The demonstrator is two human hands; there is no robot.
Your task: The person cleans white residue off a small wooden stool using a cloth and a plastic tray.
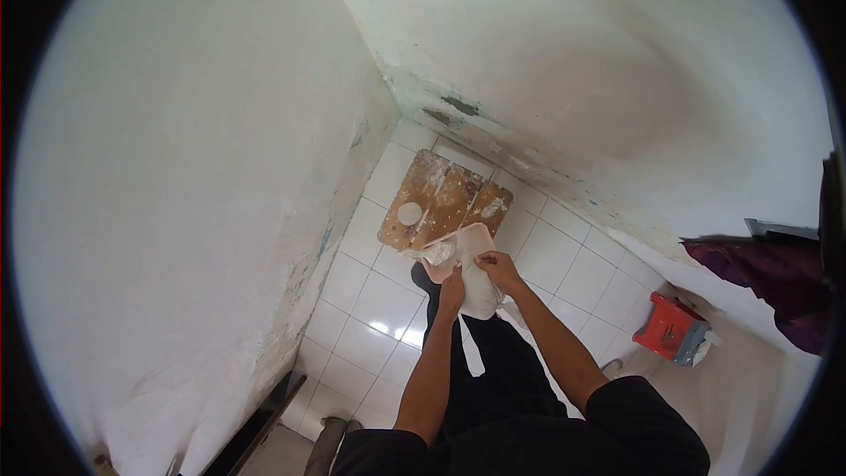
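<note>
A white plastic bag (479, 291) hangs between my two hands, in front of my dark trousers. My left hand (452, 288) is closed on its left side. My right hand (499, 270) pinches its upper right edge. Just beyond the bag is a pale pink tub (478, 234), partly hidden by the bag and my hands. A whitish lump (436, 253) shows at the tub's left side; I cannot make out what it is. The tub overlaps the near edge of a wooden stool (454, 198) spattered with white. On the stool lies a round white disc (409, 213).
Walls with peeling paint (460, 106) meet in the corner behind the stool. White tiles (366, 295) cover the floor. To the right are a red and grey container (667, 328) and a hanging dark purple cloth (758, 273). A brownish object (328, 441) lies at lower left.
</note>
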